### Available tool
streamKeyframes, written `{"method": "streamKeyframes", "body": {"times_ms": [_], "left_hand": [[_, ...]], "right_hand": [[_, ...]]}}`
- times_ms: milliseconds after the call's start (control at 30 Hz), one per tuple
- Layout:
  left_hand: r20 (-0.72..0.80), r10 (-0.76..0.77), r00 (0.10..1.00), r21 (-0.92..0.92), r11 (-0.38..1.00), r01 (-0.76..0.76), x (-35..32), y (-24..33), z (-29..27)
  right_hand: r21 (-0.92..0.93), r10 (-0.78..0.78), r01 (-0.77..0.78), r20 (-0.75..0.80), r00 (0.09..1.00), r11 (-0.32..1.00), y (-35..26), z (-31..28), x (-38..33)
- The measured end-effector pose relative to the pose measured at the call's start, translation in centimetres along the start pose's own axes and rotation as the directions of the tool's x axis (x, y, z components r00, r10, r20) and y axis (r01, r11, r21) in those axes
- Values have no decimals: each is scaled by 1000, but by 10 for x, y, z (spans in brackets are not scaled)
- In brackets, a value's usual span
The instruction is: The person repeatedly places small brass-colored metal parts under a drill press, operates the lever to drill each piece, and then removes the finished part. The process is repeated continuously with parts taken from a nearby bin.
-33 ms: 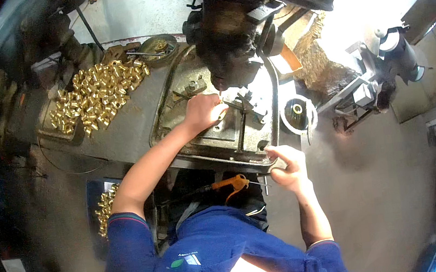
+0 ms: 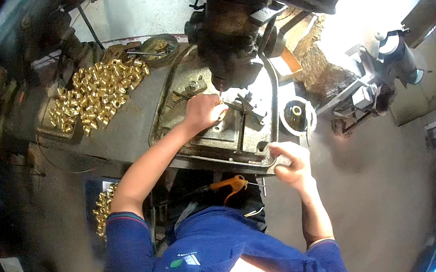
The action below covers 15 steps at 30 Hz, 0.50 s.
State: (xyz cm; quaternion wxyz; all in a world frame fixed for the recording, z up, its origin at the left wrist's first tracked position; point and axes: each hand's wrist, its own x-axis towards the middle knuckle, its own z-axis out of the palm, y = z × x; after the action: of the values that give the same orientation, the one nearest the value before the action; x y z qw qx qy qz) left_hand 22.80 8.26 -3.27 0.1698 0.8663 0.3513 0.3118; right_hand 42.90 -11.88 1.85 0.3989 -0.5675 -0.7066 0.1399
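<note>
My left hand (image 2: 204,110) is closed at the grey machine table (image 2: 215,155), just below the dark spindle head (image 2: 230,61) of what looks like a drill press. A gold-coloured edge of a small brass fitting (image 2: 221,116) shows at its fingertips; the hand hides most of it. Beside those fingers, a dark metal clamp or fixture (image 2: 246,102) sits on the table. My right hand (image 2: 293,163) is at the table's front right corner, its forefinger and thumb apart with a gap between them. Its other fingers are curled and partly hidden, and I see nothing in it.
A large heap of brass fittings (image 2: 96,94) lies on the left bench, with more fittings (image 2: 104,209) in a blue bin below. An orange air gun (image 2: 229,184) hangs before my waist. Right of the table stand a round white container (image 2: 311,116) and a metal arm (image 2: 343,90).
My right hand has shifted slightly to the right and forward at the table corner, and its forefinger and thumb look a little wider apart. My left hand has stayed in place.
</note>
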Motion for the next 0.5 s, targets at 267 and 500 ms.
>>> {"method": "streamKeyframes", "body": {"times_ms": [267,500], "left_hand": [[96,-61,994,136,990,48,-4,5,1],[22,134,991,129,982,-136,-38,16,-7]], "right_hand": [[104,-27,79,-430,902,992,-24,-104,126],[772,163,241,-405,900,588,-48,-149,229]]}}
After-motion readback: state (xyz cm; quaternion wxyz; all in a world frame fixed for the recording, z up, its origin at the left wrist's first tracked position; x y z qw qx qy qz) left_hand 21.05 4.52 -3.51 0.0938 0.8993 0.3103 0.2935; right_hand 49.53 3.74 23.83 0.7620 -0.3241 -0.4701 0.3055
